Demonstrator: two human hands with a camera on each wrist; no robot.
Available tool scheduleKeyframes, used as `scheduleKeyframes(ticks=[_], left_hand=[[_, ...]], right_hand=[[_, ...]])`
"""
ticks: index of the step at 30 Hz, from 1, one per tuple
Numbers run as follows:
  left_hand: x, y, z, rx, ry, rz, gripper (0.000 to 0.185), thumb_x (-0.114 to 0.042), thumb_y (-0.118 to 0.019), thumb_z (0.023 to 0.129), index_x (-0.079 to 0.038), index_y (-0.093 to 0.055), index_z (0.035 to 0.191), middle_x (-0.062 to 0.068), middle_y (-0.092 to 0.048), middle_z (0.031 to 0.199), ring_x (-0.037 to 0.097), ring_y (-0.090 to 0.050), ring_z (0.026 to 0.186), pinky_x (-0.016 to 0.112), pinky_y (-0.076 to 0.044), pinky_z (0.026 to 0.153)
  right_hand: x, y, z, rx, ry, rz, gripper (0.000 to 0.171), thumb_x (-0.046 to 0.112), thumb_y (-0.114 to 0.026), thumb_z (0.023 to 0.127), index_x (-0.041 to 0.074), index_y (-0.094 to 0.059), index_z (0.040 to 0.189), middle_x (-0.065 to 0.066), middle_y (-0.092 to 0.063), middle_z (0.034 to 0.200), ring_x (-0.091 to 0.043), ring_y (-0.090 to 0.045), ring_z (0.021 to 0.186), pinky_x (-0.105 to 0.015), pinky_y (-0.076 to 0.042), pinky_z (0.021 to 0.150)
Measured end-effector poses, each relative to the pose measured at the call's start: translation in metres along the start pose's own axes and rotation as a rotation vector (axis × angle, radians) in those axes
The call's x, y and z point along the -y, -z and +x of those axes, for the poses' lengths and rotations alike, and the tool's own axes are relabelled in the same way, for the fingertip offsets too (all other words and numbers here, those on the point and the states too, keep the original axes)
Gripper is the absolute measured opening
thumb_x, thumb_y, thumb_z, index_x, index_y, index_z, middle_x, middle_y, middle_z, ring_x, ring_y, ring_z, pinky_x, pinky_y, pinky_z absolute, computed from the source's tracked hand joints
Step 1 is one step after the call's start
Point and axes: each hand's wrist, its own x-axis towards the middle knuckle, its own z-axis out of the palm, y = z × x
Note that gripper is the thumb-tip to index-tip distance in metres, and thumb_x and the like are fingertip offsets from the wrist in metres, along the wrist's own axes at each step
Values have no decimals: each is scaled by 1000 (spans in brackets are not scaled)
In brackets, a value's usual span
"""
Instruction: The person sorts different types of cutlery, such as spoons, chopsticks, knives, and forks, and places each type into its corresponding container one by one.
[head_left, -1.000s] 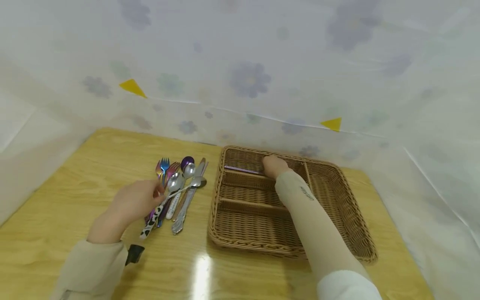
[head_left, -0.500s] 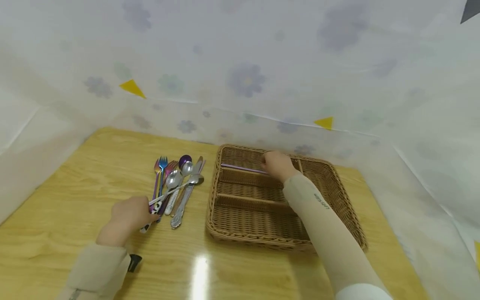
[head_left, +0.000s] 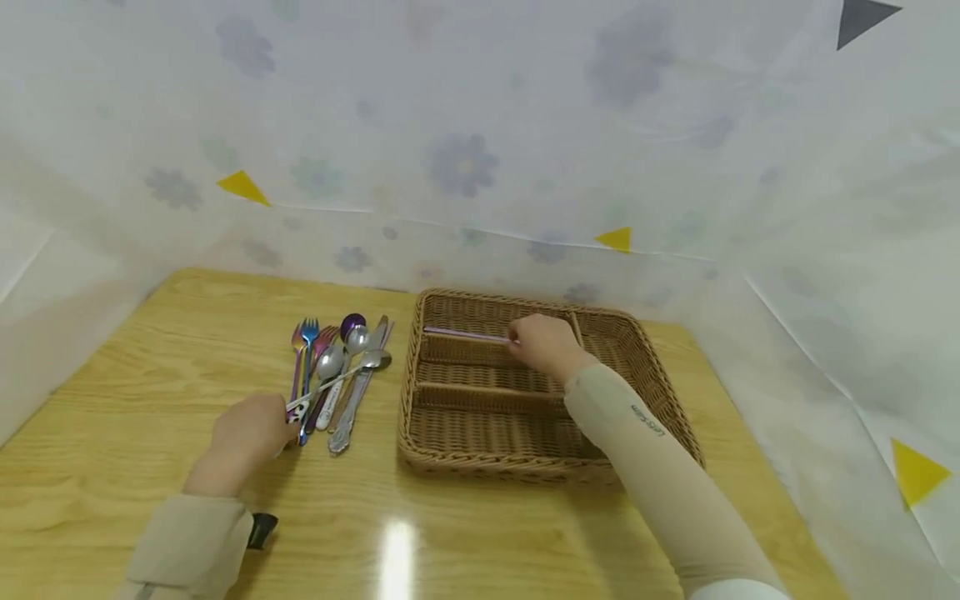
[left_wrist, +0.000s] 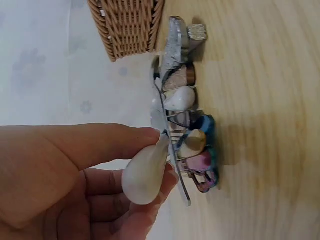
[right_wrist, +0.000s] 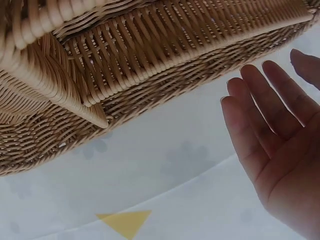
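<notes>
Down at the near left, the person's left hand (head_left: 251,431) pinches the white-handled end of a long silver spoon (head_left: 341,377) between thumb and fingers (left_wrist: 107,142), its bowl resting across the row of mixed cutlery (head_left: 330,367) just beyond the hand on the pale wooden table (head_left: 112,400). To the right, the right hand (head_left: 542,343) hovers with fingers straight and relaxed over the far compartment of the brown wicker tray (head_left: 480,454), beside a thin pink utensil (head_left: 465,334) lying there.
</notes>
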Motion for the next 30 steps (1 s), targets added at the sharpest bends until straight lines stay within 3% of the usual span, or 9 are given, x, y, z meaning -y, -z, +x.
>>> scheduleKeyframes(ticks=[11, 16, 21, 30], left_hand=[[-5, 9, 1, -78, -107, -39, 27, -16, -59, 86, -4, -53, 62, 4, -54, 54, 18, -47, 51, 30, -35, 48], [-14, 17, -1, -87, -125, -66, 27, -15, -59, 86, -4, -52, 63, 4, -53, 55, 17, -46, 50, 29, -35, 46], [-28, 25, -3, -86, -152, -30, 28, -15, -62, 86, -5, -53, 62, 4, -52, 56, 16, -46, 50, 29, -36, 47], [-49, 34, -9, -80, -173, -26, 26, -12, -61, 86, -7, -50, 63, 1, -46, 55, 14, -42, 49, 27, -32, 46]], right_hand=[[14, 11, -16, -49, 69, -25, 20, 25, -53, 95, 12, -67, 102, -2, -69, 91, -14, -64, 75, -34, -54, 67], [18, 16, -21, -31, 56, -37, 21, 28, -54, 95, 13, -67, 103, -2, -70, 93, -15, -65, 79, -34, -54, 69], [26, 19, -26, -4, 46, -41, 24, 27, -55, 95, 13, -66, 112, -3, -70, 102, -17, -67, 85, -35, -55, 72], [34, 15, -35, -25, 92, -46, 24, 27, -54, 95, 15, -66, 112, 0, -71, 94, -13, -66, 75, -31, -54, 63]])
